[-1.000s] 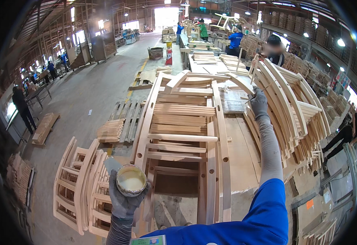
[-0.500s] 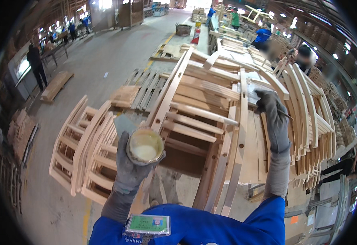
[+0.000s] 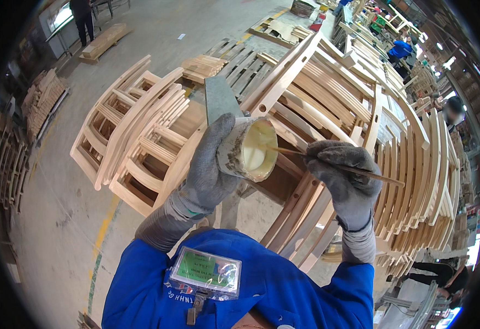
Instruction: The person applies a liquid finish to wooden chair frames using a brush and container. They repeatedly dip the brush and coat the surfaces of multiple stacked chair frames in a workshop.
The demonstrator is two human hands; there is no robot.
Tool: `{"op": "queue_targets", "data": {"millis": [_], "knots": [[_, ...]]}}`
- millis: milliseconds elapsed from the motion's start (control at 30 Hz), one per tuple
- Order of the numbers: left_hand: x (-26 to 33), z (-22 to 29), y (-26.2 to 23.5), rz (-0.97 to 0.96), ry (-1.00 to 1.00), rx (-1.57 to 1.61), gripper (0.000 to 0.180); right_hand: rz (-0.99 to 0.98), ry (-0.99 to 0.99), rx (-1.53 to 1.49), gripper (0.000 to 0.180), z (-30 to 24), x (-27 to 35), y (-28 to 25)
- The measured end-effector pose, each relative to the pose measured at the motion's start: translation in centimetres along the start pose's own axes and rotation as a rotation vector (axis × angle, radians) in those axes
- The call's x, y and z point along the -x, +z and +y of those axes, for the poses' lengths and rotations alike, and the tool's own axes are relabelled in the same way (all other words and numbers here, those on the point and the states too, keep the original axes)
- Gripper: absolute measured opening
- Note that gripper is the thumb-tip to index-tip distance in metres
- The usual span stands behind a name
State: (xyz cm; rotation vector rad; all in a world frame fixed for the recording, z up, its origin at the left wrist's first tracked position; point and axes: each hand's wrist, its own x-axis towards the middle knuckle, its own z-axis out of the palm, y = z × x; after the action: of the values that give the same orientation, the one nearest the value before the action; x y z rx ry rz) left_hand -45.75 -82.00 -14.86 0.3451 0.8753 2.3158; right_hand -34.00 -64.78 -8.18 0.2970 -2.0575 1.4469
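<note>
Furniture workshop, factory-floor type. Evidence: raw-wood slatted frames (image 3: 120, 140) stacked left of the left hand (image 3: 210, 159), curved frames (image 3: 418, 181) piled right of the right hand (image 3: 349, 181). Past the hands: loose slats (image 3: 204, 66) stacked next to a pallet (image 3: 245, 68). Grey floor (image 3: 70, 181), yellow line (image 3: 104, 230) painted left of the left forearm. Far beyond the right hand: co-worker in blue (image 3: 400, 49) among more timber, small bright lights (image 3: 439, 46).

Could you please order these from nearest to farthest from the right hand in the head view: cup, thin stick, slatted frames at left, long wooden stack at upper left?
From the right hand:
1. Thin stick: held in that hand.
2. Cup: to its left, in the left hand.
3. Slatted frames: farther left.
4. Long wooden stack: upper left, across the floor.
</note>
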Motion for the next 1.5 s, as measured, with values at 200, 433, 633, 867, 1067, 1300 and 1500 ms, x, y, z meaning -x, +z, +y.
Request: {"op": "queue_targets", "data": {"millis": [200, 433, 633, 867, 1067, 1300, 1500], "knots": [[-0.4, -1.0, -1.0, 0.087, 0.038, 0.003, 0.044, 0.047, 0.056, 0.005, 0.021, 1.6, 0.8, 0.9], [-0.8, -3.5, -1.3, 0.085, 0.628, -0.218, 0.049, -0.257, -0.237, 0.325, 0.014, -0.4, 5.0, 1.0], [-0.8, -3.7, -2.6, 0.072, 0.365, -0.155, 0.046, 0.209, 0.048, -0.284, 0.012, 0.7, 5.5, 1.1], [-0.8, -2.4, -2.9, -0.113, 0.294, -0.198, 0.076, 0.311, 0.179, -0.533, 0.022, 2.2, 5.4, 1.0], [-2.2, -2.1, -3.2, -0.125, 0.248, -0.167, 0.058, 0.352, 0.276, -0.488, 0.020, 2.6, 5.2, 2.0], [-4.7, -1.8, -2.2, -0.060, 0.107, 0.198, 0.052, 0.480, 0.392, -0.611, 0.015, 4.8, 2.7, 1.6], [-7.0, -1.6, -4.6, 0.075, -0.032, 0.364, 0.052, 0.496, 0.432, -0.808, 0.020, 8.7, -2.9, -1.8]]}}
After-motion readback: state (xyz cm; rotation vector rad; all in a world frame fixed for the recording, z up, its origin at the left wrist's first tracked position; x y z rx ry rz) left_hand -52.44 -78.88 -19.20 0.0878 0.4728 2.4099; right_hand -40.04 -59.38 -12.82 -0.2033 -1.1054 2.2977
